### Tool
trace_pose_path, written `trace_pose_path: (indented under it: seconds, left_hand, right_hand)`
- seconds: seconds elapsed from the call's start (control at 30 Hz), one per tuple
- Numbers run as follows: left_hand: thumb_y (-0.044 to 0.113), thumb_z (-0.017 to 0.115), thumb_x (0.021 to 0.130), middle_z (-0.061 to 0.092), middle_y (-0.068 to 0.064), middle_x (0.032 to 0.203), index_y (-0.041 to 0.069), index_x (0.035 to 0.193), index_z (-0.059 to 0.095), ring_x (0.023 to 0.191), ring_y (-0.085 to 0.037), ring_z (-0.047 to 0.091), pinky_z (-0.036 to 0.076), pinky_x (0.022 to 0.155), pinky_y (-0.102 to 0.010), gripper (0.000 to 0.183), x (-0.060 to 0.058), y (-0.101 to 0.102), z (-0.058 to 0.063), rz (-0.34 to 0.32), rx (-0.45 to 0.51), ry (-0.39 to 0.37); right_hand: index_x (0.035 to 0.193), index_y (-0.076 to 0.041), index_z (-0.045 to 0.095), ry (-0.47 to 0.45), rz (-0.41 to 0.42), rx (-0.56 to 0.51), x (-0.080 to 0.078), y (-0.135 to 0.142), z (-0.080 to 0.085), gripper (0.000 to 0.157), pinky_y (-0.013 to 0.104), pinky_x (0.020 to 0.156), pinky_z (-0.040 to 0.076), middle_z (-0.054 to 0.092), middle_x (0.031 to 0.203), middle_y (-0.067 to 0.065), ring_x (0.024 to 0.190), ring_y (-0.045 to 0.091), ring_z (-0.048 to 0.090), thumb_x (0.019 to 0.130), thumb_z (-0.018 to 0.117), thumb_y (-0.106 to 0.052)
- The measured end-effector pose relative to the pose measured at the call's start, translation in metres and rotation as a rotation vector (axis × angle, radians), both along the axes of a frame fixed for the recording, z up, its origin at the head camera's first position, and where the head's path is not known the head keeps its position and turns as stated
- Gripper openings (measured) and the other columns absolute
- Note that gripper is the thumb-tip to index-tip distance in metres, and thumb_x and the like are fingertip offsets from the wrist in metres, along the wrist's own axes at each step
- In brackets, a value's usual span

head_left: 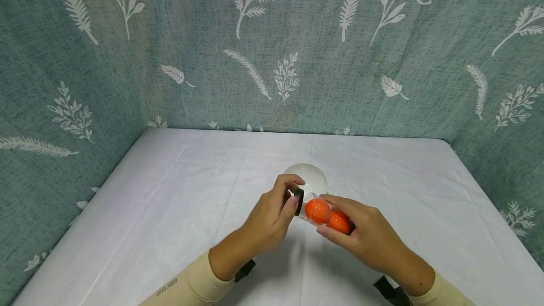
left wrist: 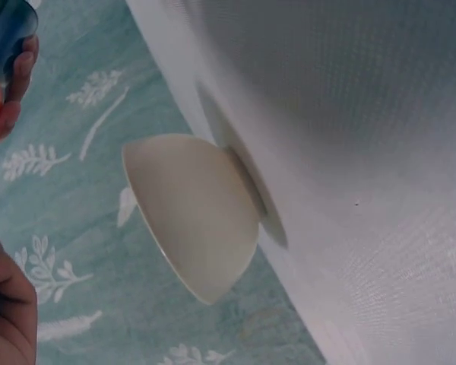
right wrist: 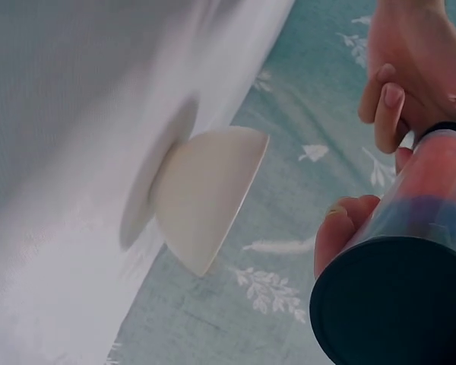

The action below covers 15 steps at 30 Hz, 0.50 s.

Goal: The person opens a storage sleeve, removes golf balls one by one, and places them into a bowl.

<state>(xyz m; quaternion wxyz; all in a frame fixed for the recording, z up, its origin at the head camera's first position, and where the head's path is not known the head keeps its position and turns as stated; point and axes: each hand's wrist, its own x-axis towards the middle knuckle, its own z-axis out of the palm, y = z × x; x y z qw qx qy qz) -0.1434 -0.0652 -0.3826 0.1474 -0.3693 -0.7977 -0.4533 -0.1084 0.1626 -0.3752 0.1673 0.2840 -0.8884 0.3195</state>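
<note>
A clear tube (head_left: 312,218) with two orange balls (head_left: 317,211) inside lies tilted between my hands, over the table. My right hand (head_left: 367,230) grips its right end, thumb on the near side and fingers on the far side. Between thumb and fingers, my left hand (head_left: 269,211) pinches the black lid (head_left: 299,202) right at the tube's left end. From the right wrist view, the tube's dark round end (right wrist: 399,304) faces the camera, and a blue band (right wrist: 425,217) shows below the orange. Just beyond the hands stands a white bowl (head_left: 312,176), partly covered by them in the head view.
A white cloth covers the table (head_left: 191,192). Behind it and along the sides hangs a green-blue curtain (head_left: 191,98) with white leaf prints. Dark straps (head_left: 391,292) sit by both wrists.
</note>
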Motion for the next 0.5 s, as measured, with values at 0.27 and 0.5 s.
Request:
trace_pose_path:
  seconds: [0.27, 0.5]
  left_hand:
    - [0.018, 0.042, 0.105, 0.058, -0.004, 0.108, 0.014, 0.131, 0.042, 0.068, -0.006, 0.049, 0.047, 0.058, -0.021, 0.026, -0.003, -0.003, 0.003, 0.038, 0.012, -0.082]
    - [0.023, 0.049, 0.105, 0.057, -0.011, 0.115, 0.011, 0.131, 0.043, 0.083, -0.013, 0.058, 0.051, 0.068, -0.027, 0.029, -0.011, -0.010, 0.003, 0.000, 0.120, -0.177]
  right_hand:
    - [0.127, -0.014, 0.066, -0.009, -0.024, 0.018, -0.002, 0.002, 0.002, 0.054, 0.026, 0.074, 0.061, 0.073, 0.115, 0.001, 0.092, 0.010, 0.070, 0.080, 0.085, -0.032]
    - [0.128, -0.016, 0.066, -0.043, -0.050, 0.025, -0.005, 0.003, 0.001, 0.053, 0.027, 0.076, 0.061, 0.073, 0.115, 0.000, 0.092, 0.009, 0.069, 0.081, 0.084, -0.033]
